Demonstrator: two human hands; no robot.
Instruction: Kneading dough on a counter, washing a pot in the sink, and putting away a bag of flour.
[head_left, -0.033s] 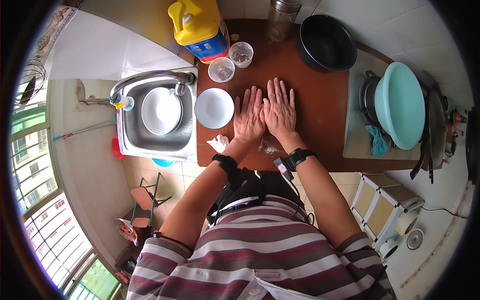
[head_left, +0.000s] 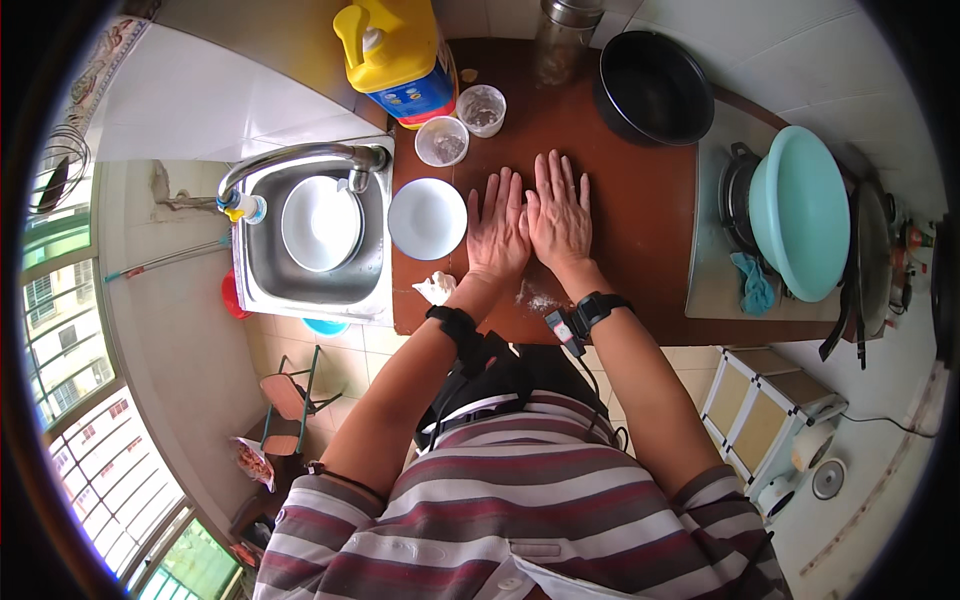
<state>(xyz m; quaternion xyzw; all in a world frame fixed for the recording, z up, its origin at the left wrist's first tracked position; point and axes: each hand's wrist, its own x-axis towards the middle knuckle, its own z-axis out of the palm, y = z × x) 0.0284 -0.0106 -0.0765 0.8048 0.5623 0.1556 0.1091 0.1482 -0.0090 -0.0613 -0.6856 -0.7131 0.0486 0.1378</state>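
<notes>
Both hands rest palm down on the brown countertop (head_left: pixel 640 250), fingers stretched out toward the far side. My left hand (head_left: pixel 497 228) lies just right of a white bowl (head_left: pixel 428 219) and holds nothing. Close beside it, with the thumbs side touching or nearly so, is my right hand (head_left: pixel 559 215), also free of any object. By my left wrist sits a crumpled white lump (head_left: pixel 435 288); whether it is dough or tissue I cannot tell. White powder (head_left: pixel 540 301) is scattered on the counter between my wrists.
Left is a steel sink (head_left: pixel 374 285) with a white bowl (head_left: pixel 318 222) under the faucet (head_left: pixel 300 152). Two plastic cups (head_left: pixel 442 142) and a yellow jug (head_left: pixel 385 50) stand behind. A black pot (head_left: pixel 655 87), glass jar (head_left: pixel 562 50), turquoise basin (head_left: pixel 800 212) and blue cloth (head_left: pixel 752 282) are to the right.
Both hands have shifted very slightly away from me along the counter, still flat. Nothing else has visibly moved.
</notes>
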